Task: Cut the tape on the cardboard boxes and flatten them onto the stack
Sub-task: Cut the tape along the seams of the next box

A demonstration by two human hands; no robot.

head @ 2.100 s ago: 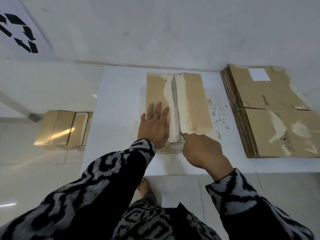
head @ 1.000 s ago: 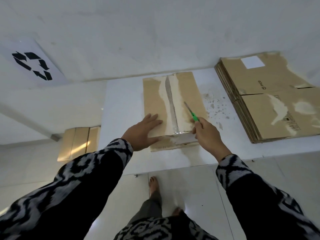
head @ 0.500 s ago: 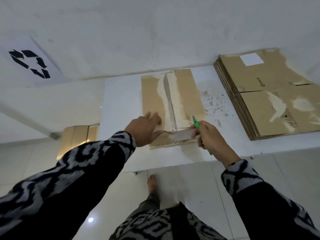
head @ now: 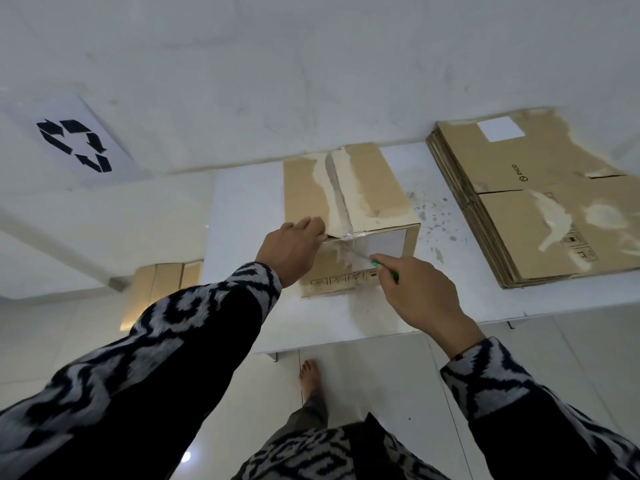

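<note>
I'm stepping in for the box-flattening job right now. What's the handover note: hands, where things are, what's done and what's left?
Left hand: fingers curled at the box's top near edge, at the left flap.
Right hand: grips the green-handled cutter, blade at the tape on the box's near face.
Box: upright on the white table.
Flattened stack: on the table, to the right.
More boxes: on the floor, left.
Done: top seam looks slit.
Left: finish the tape, flatten the box, stack it.
</note>
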